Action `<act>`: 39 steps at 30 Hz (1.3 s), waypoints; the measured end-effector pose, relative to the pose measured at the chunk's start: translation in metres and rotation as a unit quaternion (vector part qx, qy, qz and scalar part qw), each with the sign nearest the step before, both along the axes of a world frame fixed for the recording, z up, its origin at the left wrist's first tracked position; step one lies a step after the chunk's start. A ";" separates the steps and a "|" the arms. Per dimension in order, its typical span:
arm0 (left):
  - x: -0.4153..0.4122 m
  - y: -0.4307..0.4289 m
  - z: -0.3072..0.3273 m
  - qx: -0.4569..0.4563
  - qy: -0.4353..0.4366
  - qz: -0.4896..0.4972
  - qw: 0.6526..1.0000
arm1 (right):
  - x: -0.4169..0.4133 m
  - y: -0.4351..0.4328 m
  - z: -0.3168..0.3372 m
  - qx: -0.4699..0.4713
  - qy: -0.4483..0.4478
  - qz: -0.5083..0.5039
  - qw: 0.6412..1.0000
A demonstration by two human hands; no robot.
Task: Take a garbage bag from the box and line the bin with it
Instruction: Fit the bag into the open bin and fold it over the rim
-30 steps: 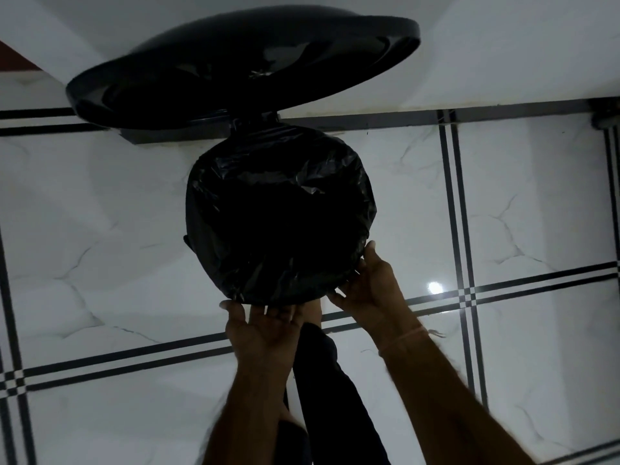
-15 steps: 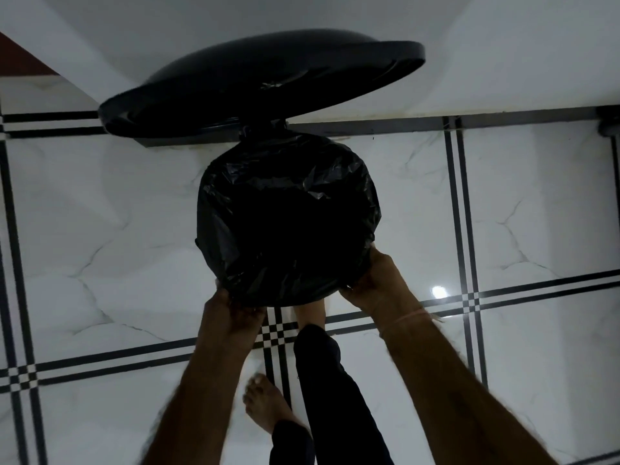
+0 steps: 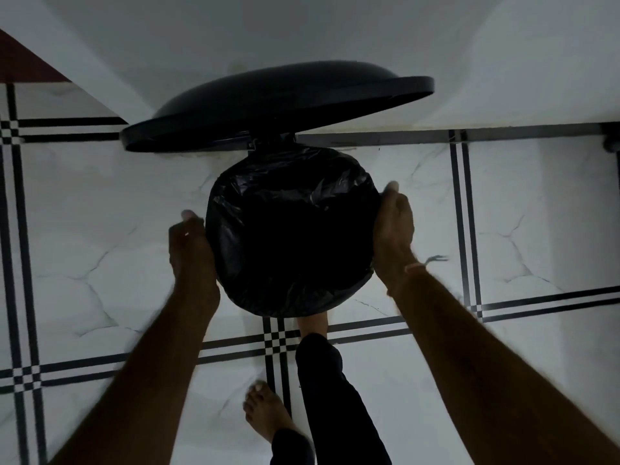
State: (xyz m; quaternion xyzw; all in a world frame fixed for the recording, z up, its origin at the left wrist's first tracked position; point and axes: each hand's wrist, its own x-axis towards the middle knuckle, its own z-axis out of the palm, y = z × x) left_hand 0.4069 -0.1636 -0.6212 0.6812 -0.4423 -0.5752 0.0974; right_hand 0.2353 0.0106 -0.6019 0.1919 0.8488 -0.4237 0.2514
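Observation:
A round pedal bin stands on the floor, its mouth covered by a black garbage bag (image 3: 288,229) folded over the rim. The bin's black lid (image 3: 278,105) is raised behind it, against the wall. My left hand (image 3: 189,245) presses against the bag on the bin's left side. On the right side of the rim, my right hand (image 3: 394,229) grips the bag, thumb up at the edge. My right foot (image 3: 313,325) is under the bin's front edge, where the pedal is hidden. No box is in view.
White marble-look floor tiles (image 3: 100,263) with black double lines surround the bin. A white wall (image 3: 335,35) rises behind the lid. My left foot (image 3: 265,414) stands on the floor below the bin. A dark fitting (image 3: 612,142) sits at the far right by the wall.
Both hands have slid from the front of the rim round to the bin's left and right sides. The camera has dropped lower and closer, showing my left foot.

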 end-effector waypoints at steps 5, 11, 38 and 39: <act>-0.020 -0.018 -0.014 -0.043 0.047 -0.084 0.994 | -0.025 -0.030 -0.018 0.088 0.028 0.131 0.987; -0.021 -0.045 -0.022 0.035 0.062 -0.128 0.989 | -0.063 -0.028 -0.040 0.062 -0.091 0.182 0.977; -0.037 -0.081 -0.021 0.121 0.134 -0.175 0.968 | -0.093 -0.062 -0.031 -0.069 -0.066 0.291 0.952; -0.032 -0.074 -0.021 0.121 0.118 -0.130 0.977 | -0.087 -0.053 -0.025 -0.033 -0.034 0.294 0.955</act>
